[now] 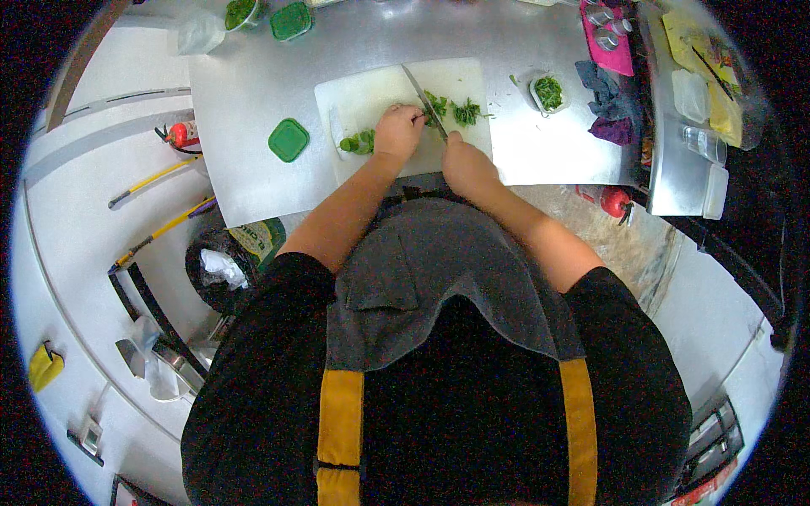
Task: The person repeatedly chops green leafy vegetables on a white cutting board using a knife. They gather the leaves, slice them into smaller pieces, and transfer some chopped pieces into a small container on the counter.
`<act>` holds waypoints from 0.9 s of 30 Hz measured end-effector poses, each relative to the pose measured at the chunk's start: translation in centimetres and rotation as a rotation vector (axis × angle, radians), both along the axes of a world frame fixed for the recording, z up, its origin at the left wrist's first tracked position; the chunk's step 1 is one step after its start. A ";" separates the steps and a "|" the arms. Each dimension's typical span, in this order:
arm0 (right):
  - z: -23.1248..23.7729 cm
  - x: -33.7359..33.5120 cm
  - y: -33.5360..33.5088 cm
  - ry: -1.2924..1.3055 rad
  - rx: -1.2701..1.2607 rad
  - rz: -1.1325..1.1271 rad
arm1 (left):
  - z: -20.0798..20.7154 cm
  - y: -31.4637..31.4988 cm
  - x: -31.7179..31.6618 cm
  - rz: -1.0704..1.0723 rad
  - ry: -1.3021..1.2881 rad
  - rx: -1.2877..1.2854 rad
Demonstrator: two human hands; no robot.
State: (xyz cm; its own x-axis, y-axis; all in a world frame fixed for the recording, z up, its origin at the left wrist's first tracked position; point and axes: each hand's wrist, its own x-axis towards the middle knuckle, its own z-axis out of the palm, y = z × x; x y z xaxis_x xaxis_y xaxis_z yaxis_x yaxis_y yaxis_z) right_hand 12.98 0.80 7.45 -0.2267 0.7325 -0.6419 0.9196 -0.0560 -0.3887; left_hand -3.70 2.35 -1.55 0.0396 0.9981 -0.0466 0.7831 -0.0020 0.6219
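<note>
A white cutting board (359,94) lies on the steel table in front of me. My right hand (468,167) is closed round the handle of a kitchen knife (422,97), whose blade points away and to the left over the board. Just left of the blade, my left hand (399,132) has its fingers curled down on green herbs, mostly hidden beneath them. Chopped herbs (465,112) lie to the right of the knife. More leafy herbs (358,143) rest on the board left of my left hand.
A container of chopped herbs (548,93) stands right of the board. Green lids (289,140) (291,21) lie to the left and far left. Dark cloths (601,91) are at the right. Metal cups (606,39) rest on a pink cloth at the far right.
</note>
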 end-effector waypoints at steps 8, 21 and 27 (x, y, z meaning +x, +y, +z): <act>-0.2 0.0 -0.2 0.007 0.073 0.000 | 0.2 -0.3 -0.1 -0.067 0.027 0.082; -0.5 -0.2 -0.1 -0.011 0.030 0.012 | 0.2 -0.5 -0.3 -0.083 -0.056 0.107; -0.3 -0.1 0.1 0.006 0.073 0.055 | 0.2 0.2 -1.1 -0.106 -0.006 0.014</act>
State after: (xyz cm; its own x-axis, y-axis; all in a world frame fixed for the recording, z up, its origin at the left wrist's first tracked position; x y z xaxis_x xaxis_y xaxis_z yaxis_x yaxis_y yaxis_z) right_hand 12.89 0.87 7.19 -0.2720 0.7633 -0.5860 0.9180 0.0233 -0.3958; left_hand -4.81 2.58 -1.31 0.1454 0.9889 -0.0318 0.7745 -0.0938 0.6256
